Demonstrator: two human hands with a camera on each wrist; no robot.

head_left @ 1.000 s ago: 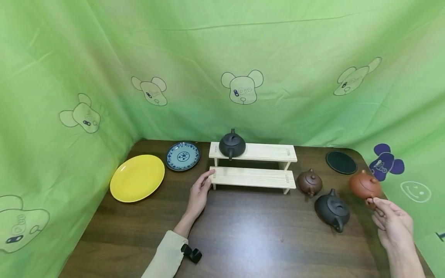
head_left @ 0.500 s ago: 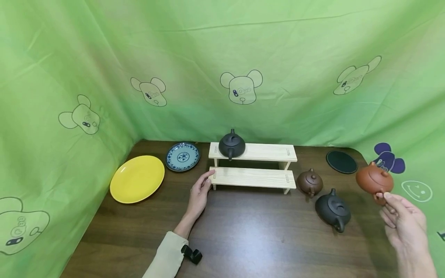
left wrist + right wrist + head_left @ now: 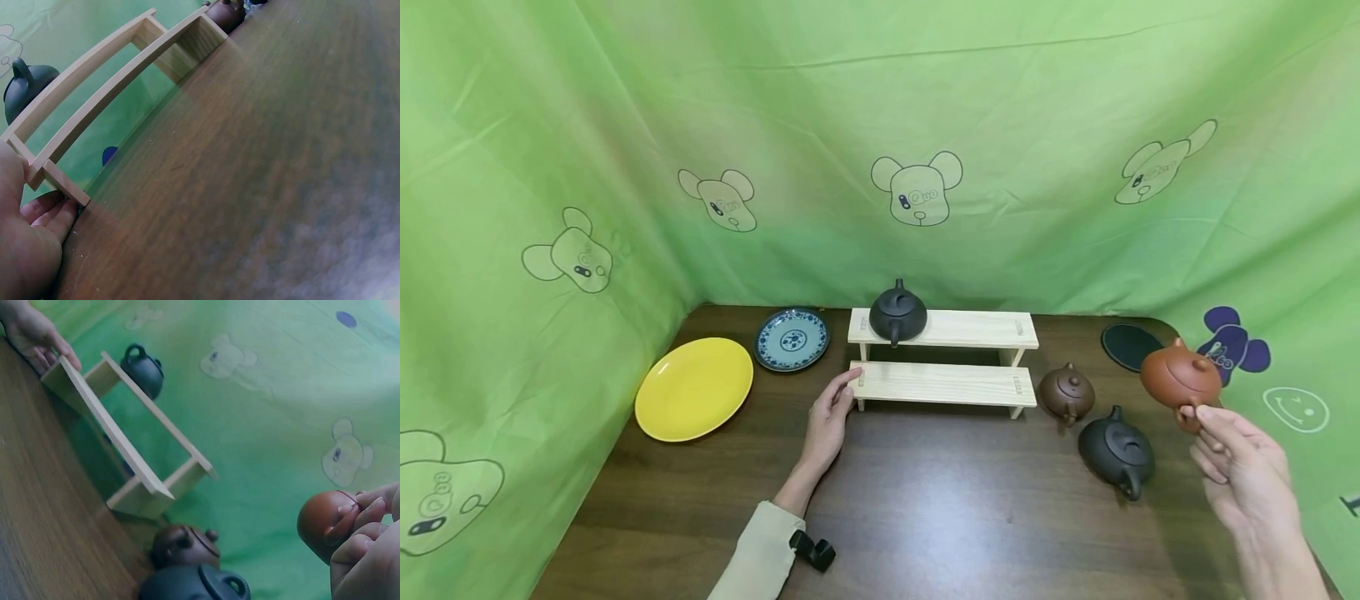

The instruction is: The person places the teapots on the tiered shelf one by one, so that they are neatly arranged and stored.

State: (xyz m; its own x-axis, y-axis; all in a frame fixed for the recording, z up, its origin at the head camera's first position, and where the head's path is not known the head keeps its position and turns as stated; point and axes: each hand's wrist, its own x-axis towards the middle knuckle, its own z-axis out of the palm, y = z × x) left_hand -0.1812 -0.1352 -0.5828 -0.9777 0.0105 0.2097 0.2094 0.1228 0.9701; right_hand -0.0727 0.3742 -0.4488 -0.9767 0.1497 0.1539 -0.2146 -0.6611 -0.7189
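My right hand [image 3: 1251, 467] pinches the handle of an orange-brown clay teapot [image 3: 1182, 375], held up off the table at the right. In the right wrist view the fingers cover part of that teapot [image 3: 320, 522]. At the near left corner of a two-step wooden stand [image 3: 943, 383], my left hand [image 3: 829, 421] grips the lower step. One finger lies over the board and the others bend against the leg, as the left wrist view shows. A black teapot [image 3: 898, 315] sits at the left end of the upper step.
Right of the stand are a small dark brown teapot [image 3: 1067, 394] and a larger black teapot [image 3: 1117, 454]. A dark round coaster [image 3: 1130, 347] lies behind them. A yellow plate [image 3: 694, 389] and a blue patterned plate [image 3: 792, 340] lie at the left. Green cloth [image 3: 805, 100] hangs around the table.
My right hand carried the orange-brown teapot rightward and upward, then back a little to the left. My left hand stays at the stand's corner.
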